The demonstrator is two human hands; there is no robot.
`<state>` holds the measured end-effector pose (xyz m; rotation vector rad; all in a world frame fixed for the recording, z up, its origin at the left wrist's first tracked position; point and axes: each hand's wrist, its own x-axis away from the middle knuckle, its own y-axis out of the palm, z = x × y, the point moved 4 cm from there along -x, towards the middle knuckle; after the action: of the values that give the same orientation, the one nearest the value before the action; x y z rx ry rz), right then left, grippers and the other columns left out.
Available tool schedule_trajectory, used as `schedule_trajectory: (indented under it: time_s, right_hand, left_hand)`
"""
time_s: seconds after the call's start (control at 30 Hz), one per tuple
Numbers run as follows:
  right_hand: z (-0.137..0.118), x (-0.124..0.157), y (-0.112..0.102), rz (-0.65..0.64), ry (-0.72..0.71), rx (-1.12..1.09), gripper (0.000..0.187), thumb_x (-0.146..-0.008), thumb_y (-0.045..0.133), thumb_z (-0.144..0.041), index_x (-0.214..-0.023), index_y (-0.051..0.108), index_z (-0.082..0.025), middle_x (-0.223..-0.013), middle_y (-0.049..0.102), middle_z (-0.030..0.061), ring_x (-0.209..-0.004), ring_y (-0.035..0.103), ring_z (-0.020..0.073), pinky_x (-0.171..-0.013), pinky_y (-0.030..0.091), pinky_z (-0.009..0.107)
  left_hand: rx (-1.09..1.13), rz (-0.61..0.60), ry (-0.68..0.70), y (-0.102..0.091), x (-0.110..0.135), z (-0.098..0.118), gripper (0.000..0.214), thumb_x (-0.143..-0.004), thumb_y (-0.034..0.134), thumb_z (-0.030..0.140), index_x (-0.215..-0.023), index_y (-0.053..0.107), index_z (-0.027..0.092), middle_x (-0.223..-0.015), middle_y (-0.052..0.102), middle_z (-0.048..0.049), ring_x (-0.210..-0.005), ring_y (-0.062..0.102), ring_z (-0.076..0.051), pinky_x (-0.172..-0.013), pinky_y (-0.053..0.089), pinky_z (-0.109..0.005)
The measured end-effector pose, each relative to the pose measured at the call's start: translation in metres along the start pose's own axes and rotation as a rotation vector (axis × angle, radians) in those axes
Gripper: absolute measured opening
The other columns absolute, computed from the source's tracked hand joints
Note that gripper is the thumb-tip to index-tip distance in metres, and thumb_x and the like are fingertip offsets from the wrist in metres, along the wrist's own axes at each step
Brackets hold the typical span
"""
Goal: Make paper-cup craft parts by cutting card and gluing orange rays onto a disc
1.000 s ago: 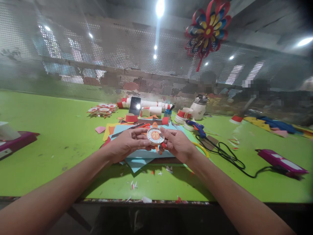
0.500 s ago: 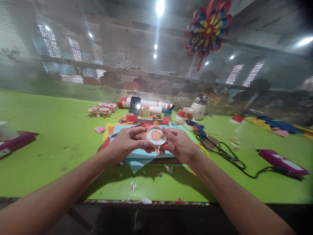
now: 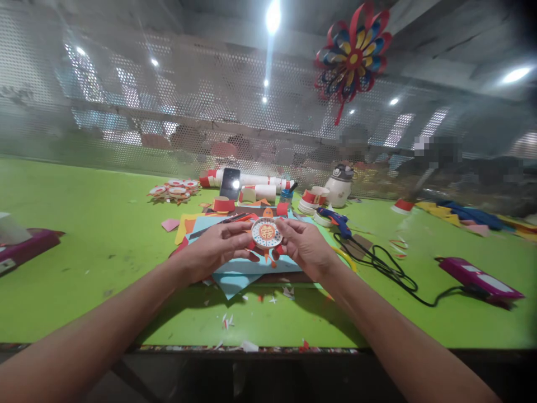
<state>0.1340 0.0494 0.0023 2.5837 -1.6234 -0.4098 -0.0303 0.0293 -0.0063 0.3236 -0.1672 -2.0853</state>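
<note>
Both my hands hold a small round paper craft point(image 3: 266, 233): a white dotted disc with a red emblem in the middle and orange-red paper tabs sticking out around it. My left hand point(image 3: 218, 247) pinches its left edge, fingers closed on it. From the other side, my right hand point(image 3: 305, 246) grips the right edge. The craft hovers just above a stack of blue, yellow and orange paper sheets point(image 3: 235, 267) lying on the green table point(image 3: 96, 246).
A blue glue gun point(image 3: 333, 219) with a black cord point(image 3: 394, 274) lies right of my hands. Paper cups point(image 3: 314, 199), a white jar point(image 3: 339, 187), a phone point(image 3: 231, 182), rolled tubes and finished crafts point(image 3: 175, 189) sit behind. Pink boxes point(image 3: 480, 278) flank both sides. Paper scraps litter the near edge.
The craft has turned and shifted slightly between my fingers; both hands stay closed on it above the paper stack. The camera view drifted a little.
</note>
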Motion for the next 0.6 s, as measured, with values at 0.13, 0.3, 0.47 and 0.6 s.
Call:
schedule_trajectory:
  time_s: [0.13,0.3,0.47,0.6]
  right_hand:
    - [0.001,-0.001,-0.003,0.064,-0.018,0.048,0.032,-0.07,0.076,-0.044,-0.071,0.064,-0.015,-0.062,0.062,-0.0003,-0.049,0.057,0.0112,-0.045,0.05,0.027]
    - [0.007,-0.001,-0.001,0.069,0.009,0.097,0.034,-0.067,0.078,-0.046,-0.071,0.065,-0.014,-0.06,0.063,-0.0006,-0.046,0.058,0.0108,-0.044,0.047,0.025]
    - [0.012,-0.003,-0.004,0.027,0.043,0.088,0.034,-0.071,0.074,-0.047,-0.076,0.067,-0.014,-0.066,0.065,0.001,-0.055,0.059,0.0109,-0.053,0.05,0.026]
    - [0.011,-0.003,-0.006,-0.03,0.046,0.082,0.028,-0.071,0.076,-0.042,-0.08,0.07,-0.015,-0.073,0.067,0.0016,-0.062,0.061,0.011,-0.062,0.051,0.027]
  left_hand:
    - [0.02,0.015,0.011,0.0,-0.001,0.001,0.039,-0.085,0.058,0.043,-0.112,0.065,0.015,-0.108,0.069,-0.0152,-0.097,0.064,-0.024,-0.077,0.051,-0.033]
    - [-0.04,0.077,-0.064,0.0,-0.003,-0.005,0.031,-0.086,0.06,0.039,-0.102,0.069,0.014,-0.097,0.071,-0.0127,-0.082,0.065,-0.019,-0.072,0.052,-0.029]
    - [-0.061,0.136,-0.072,-0.004,-0.004,-0.006,0.025,-0.082,0.065,0.035,-0.092,0.07,0.013,-0.089,0.072,-0.0112,-0.075,0.065,-0.017,-0.07,0.054,-0.031]
    - [-0.05,0.178,-0.059,-0.006,-0.005,-0.005,0.023,-0.079,0.069,0.035,-0.084,0.069,0.013,-0.085,0.071,-0.0099,-0.075,0.065,-0.017,-0.072,0.054,-0.031]
